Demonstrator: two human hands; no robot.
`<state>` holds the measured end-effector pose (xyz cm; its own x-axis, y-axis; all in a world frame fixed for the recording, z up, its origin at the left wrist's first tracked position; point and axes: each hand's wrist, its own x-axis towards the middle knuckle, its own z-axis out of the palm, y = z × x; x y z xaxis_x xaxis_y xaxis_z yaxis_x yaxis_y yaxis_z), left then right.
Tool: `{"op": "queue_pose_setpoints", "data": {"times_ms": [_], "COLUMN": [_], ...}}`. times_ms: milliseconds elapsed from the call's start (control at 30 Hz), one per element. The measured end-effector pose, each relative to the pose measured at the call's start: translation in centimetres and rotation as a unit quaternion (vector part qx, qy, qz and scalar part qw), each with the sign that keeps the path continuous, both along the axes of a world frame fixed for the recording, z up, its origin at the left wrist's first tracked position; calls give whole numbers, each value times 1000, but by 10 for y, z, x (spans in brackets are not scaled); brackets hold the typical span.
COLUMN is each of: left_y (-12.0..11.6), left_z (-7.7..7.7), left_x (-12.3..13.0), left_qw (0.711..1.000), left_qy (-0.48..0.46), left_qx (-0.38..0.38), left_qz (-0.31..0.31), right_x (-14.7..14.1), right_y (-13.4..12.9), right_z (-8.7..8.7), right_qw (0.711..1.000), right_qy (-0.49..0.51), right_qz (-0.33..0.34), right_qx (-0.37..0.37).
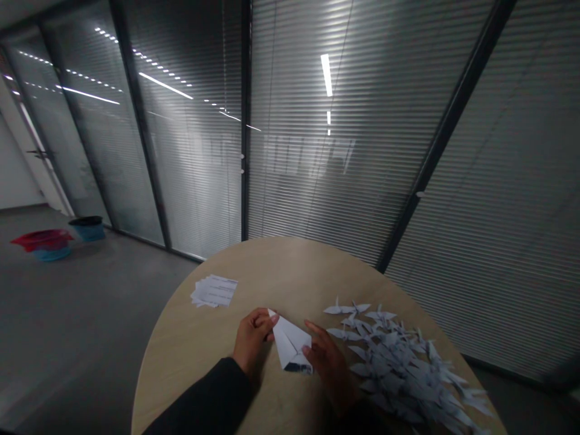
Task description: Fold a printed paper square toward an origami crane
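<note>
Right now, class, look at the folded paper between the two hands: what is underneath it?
The folded paper lies on a light wood tabletop. Wood shows around its edges, but the patch beneath it is covered, so nothing there can be seen.

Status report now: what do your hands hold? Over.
Left hand grips folded white paper; right hand touches its edge; origami cranes beside, not blocking.

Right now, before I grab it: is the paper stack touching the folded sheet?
No, the paper stack lies apart from the folded sheet, with tabletop between them.
</note>
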<state>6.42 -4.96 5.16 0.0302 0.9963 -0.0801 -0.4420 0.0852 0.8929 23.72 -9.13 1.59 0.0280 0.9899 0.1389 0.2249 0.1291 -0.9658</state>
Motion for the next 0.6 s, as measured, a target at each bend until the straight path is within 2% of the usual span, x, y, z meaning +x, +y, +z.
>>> {"op": "queue_pose_setpoints", "data": {"times_ms": [133, 333, 500, 600], "left_y": [0, 2, 4, 4], "left_z": [-2, -4, -9, -14], "left_x": [1, -2, -3, -2], "left_qw": [1000, 999, 995, 993], "left_qy": [12, 9, 19, 37], "left_qx": [0, 3, 30, 24], "left_qz": [-12, -52, -96, -113], "right_x": [2, 2, 5, 8], "right_y": [1, 2, -4, -4], "right_z": [-2, 1, 16, 18], "right_qw": [1000, 996, 991, 985], "right_qy": [20, 63, -19, -53], "right_qz": [-16, -53, -128, -162], "right_qx": [17, -17, 37, 38]}}
